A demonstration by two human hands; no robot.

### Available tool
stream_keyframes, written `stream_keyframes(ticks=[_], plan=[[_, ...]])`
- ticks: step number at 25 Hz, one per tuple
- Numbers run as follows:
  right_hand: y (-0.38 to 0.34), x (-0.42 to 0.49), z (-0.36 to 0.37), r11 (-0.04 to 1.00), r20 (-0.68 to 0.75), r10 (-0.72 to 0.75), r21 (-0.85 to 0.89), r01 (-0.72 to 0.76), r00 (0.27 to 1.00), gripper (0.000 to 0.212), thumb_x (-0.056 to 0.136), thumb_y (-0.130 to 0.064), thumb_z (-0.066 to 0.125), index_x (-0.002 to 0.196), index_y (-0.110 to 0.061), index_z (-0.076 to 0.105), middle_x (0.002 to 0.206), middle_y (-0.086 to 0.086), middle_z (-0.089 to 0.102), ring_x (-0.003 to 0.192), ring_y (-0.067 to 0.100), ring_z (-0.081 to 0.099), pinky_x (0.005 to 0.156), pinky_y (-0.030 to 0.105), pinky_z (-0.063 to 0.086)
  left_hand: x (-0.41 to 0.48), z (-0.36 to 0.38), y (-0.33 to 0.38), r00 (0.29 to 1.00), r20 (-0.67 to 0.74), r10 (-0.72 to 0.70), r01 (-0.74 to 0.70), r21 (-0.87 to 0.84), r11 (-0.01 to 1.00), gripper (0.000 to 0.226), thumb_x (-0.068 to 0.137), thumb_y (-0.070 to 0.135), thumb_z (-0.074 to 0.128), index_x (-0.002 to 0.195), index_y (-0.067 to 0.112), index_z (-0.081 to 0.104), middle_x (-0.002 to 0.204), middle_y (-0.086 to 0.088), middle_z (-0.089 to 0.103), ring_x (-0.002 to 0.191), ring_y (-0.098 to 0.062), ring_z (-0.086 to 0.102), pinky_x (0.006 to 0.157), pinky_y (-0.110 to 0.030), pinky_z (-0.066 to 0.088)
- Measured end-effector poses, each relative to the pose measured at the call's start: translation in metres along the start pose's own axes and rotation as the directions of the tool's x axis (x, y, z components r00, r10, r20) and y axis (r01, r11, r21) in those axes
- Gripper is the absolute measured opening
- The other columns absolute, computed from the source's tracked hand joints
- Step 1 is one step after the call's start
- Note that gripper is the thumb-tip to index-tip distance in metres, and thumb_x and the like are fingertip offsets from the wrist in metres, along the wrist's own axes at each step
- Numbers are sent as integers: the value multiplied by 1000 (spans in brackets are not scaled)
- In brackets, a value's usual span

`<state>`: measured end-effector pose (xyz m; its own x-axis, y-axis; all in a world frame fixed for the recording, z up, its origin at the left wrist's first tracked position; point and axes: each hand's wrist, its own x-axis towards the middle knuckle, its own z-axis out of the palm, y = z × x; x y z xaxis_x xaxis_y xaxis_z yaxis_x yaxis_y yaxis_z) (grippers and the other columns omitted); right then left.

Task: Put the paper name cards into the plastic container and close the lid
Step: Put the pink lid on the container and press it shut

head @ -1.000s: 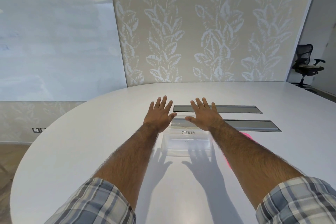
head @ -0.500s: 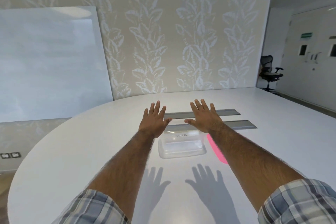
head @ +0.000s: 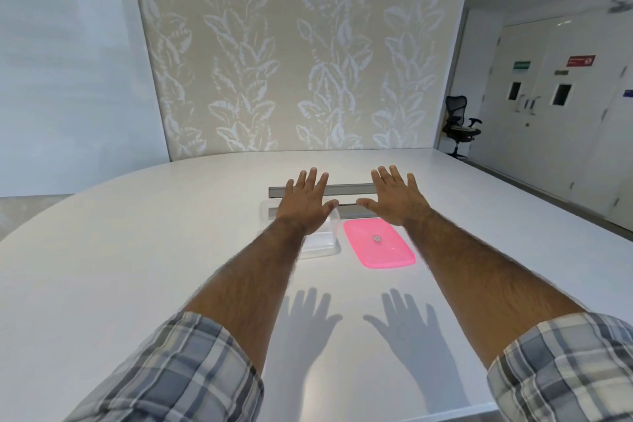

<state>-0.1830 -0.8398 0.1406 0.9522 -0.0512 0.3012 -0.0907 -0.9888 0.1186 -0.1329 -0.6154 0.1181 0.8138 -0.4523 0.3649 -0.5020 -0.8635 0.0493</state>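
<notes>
Since 0.5 s ago the pink lid (head: 378,248) has come fully clear of the right forearm, and the left forearm now crosses the clear plastic container (head: 323,243). Left hand (head: 306,205) and right hand (head: 395,202) are raised over the white table (head: 102,250), palms down. Fingers (head: 312,178) are straight and spread, holding nothing. Container sits below the left palm, mostly covered in this view; contents cannot be read. Lid lies flat just right of the container, between the forearms and nearer than the right thumb. Grey inset strips (head: 349,189) run behind the fingertips.
</notes>
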Motion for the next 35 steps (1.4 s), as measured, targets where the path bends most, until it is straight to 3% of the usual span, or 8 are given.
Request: stream_keyframes(ticks=[8, 13, 18, 21, 25, 29, 35], plan=[[90, 20, 27, 1000, 79, -21, -7, 22, 997, 88, 92, -72, 24, 158, -15, 10, 166, 5, 7, 153, 25, 0, 121, 54, 1, 47, 48, 91, 998, 65, -16, 18, -22, 1000, 70, 103, 56, 23, 161, 21, 7, 168, -6, -3, 155, -26, -2, 123, -49, 6], [125, 30, 68, 997, 149, -71, 30, 67, 986, 90, 91, -73, 26, 157, -13, 13, 165, 8, 11, 153, 26, 3, 121, 56, 2, 58, 88, 124, 985, 150, -81, 84, -11, 996, 72, 101, 58, 28, 160, 20, 11, 168, -8, 7, 154, -27, 6, 123, -48, 10], [137, 32, 108, 996, 247, -90, 41, 82, 965, 90, 88, -78, 25, 150, -13, 32, 155, 9, 39, 143, 27, 35, 117, 63, 4, 63, 124, 140, 954, 275, -115, 111, 29, 993, 71, 98, 56, 41, 155, 17, 25, 158, -10, 31, 145, -29, 30, 113, -48, 33], [146, 38, 126, 999, 318, -53, 21, 48, 947, 86, 88, -79, 24, 139, -14, 48, 148, 10, 48, 138, 29, 43, 116, 64, 4, 69, 139, 143, 936, 315, -154, 150, 38, 988, 66, 97, 54, 44, 149, 15, 33, 148, -11, 43, 135, -30, 41, 102, -47, 41], [147, 49, 142, 998, 373, -54, 37, 43, 926, 80, 88, -78, 25, 121, -16, 62, 133, 10, 59, 126, 31, 52, 115, 60, 15, 75, 157, 140, 890, 392, -233, 228, 59, 972, 59, 97, 52, 47, 141, 13, 45, 138, -12, 53, 126, -30, 52, 96, -44, 45], [144, 59, 156, 996, 384, -52, 83, 22, 922, 74, 88, -77, 30, 116, -17, 63, 125, 8, 62, 115, 29, 56, 101, 48, 34, 81, 173, 137, 870, 409, -275, 270, 70, 960, 55, 96, 52, 47, 135, 12, 50, 132, -13, 58, 120, -32, 57, 92, -41, 46], [138, 67, 187, 959, 493, -21, 257, -122, 870, 66, 91, -63, 51, 125, -8, 59, 128, 11, 63, 112, 29, 61, 91, 36, 46, 90, 192, 136, 837, 383, -390, 406, 42, 913, 54, 98, 50, 46, 133, 9, 56, 132, -14, 56, 122, -32, 53, 98, -42, 46]])
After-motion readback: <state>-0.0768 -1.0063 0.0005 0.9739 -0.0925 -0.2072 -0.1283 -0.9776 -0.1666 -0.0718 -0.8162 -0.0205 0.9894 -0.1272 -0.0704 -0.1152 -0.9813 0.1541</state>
